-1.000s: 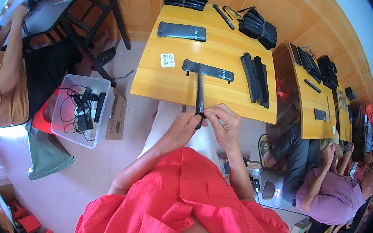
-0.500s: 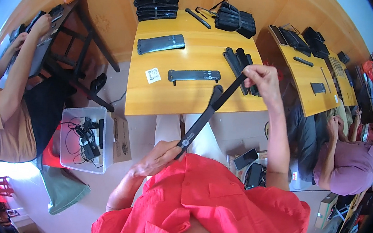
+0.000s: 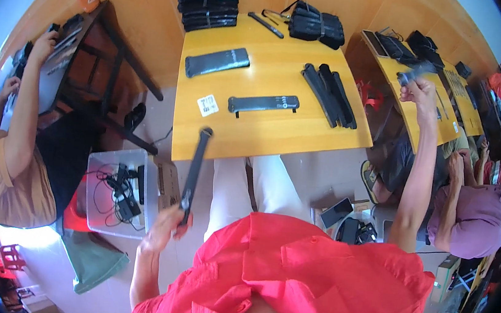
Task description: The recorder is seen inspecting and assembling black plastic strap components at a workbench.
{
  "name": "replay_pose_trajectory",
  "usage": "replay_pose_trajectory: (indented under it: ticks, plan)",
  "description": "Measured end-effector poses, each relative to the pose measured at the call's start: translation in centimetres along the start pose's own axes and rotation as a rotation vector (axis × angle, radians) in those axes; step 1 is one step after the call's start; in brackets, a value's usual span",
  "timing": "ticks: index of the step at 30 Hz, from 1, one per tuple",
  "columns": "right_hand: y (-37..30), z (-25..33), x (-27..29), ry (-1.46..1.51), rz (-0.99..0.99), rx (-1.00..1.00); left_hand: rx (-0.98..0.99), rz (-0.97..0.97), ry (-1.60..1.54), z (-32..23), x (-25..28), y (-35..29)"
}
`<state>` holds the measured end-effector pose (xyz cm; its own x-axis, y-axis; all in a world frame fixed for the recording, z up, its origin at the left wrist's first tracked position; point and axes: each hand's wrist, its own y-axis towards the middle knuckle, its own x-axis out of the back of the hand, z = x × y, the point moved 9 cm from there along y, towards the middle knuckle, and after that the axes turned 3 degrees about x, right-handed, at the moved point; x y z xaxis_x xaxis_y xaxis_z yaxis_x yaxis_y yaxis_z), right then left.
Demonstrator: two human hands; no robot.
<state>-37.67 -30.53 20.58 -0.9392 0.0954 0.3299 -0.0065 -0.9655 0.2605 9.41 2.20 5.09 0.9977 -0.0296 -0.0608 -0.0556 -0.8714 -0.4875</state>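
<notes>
My left hand point(image 3: 162, 227) is closed round the lower end of a long, narrow black strip point(image 3: 196, 166). The strip stands nearly upright before the table's near left edge, its rounded end up. Stretched far to the right, my right hand point(image 3: 421, 94) is closed on a dark, motion-smeared thing point(image 3: 419, 72) whose kind cannot be made out. On the yellow table point(image 3: 203, 136) lie a flat black strip with two small tabs point(image 3: 262, 103), a wider black packet point(image 3: 218, 62), a white printed label point(image 3: 208, 105) and several loose black strips point(image 3: 329, 96).
Bundled black packets point(image 3: 209, 3) and a second strapped bundle point(image 3: 317, 25) stand at the table's back. Left on the floor is a clear plastic bin point(image 3: 117, 191) with cables. Co-workers sit at both sides, one in a tan shirt point(image 3: 14, 173), another in purple point(image 3: 472, 219).
My hands have moved apart. The right swung up and right with the dark thing, away from the strip; the left moved left, and its strip now stands steeper.
</notes>
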Motion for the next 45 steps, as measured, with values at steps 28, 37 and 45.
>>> replay_pose_trajectory:
  ticks: [28,37,45]
  plan:
    - [-15.1,6.6,-20.6,-0.105,0.813,0.239,-0.712,-0.290,0.185,-11.7,-8.5,9.7]
    - [-12.3,-2.1,-18.5,0.093,0.521,-0.168,-0.117,0.412,0.006,-6.1,-11.6,14.5]
    - [-12.2,0.6,-22.0,0.131,0.641,-0.064,-0.374,0.324,0.084,-9.4,-14.0,16.4]
